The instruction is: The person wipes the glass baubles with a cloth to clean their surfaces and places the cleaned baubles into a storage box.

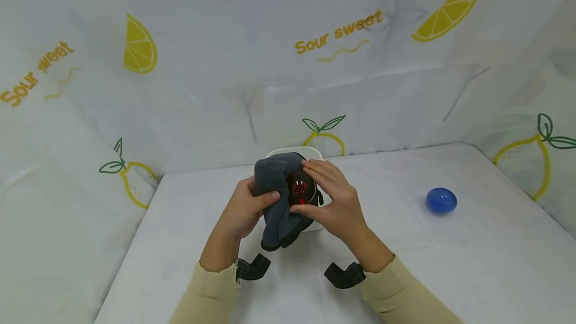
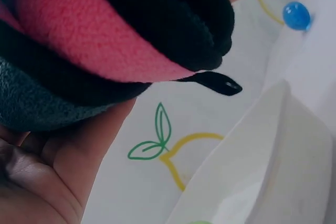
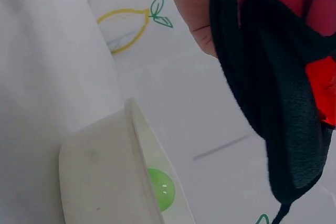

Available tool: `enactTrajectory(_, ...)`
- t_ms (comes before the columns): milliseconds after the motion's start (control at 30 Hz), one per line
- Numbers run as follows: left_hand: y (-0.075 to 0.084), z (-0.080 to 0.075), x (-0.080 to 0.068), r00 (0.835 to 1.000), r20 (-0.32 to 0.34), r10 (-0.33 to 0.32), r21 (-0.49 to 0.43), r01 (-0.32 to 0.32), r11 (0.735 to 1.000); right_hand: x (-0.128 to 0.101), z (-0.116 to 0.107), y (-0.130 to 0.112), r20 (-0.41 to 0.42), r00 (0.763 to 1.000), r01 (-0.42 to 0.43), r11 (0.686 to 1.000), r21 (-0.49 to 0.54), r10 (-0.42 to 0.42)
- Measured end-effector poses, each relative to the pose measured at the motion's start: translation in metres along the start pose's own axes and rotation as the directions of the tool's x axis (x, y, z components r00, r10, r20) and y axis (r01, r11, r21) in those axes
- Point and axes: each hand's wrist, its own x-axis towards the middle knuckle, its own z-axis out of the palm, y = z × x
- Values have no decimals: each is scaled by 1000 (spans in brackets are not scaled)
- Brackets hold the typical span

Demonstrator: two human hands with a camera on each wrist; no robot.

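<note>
With our left grip (image 1: 243, 209) we clasp dark fleece (image 1: 272, 176); our right grip (image 1: 339, 204), half-spread, holds a red ball (image 1: 300, 189).

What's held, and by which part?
Left hand grips the blue-grey cloth by its side, thumb in front; right hand curls round the red object, exact contact unclear.

Blu-gry cloth (image 1: 272, 174), red obj (image 1: 300, 187), wht tub (image 3: 102, 169)
</note>
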Motion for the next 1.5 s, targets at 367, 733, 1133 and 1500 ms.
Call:
enactTrajectory(367,-8,7,-1,996,79,-43,-135,53,989,-9,9,-6,-8,1000,-5,998,-58,4)
enactTrajectory(733,-10,9,3,986,-163,-39,123,60,991,-7,-6,-8,314,937,-60,958,-280,150)
enactTrajectory(1133,-18,16,9,960,-279,29,160,16,987,-2,-13,6,287,949,-35,949,-314,130)
enactTrajectory(1500,-16,14,28,960,-236,150,253,-89,963,9,-14,21,309,891,-302,943,-142,332)
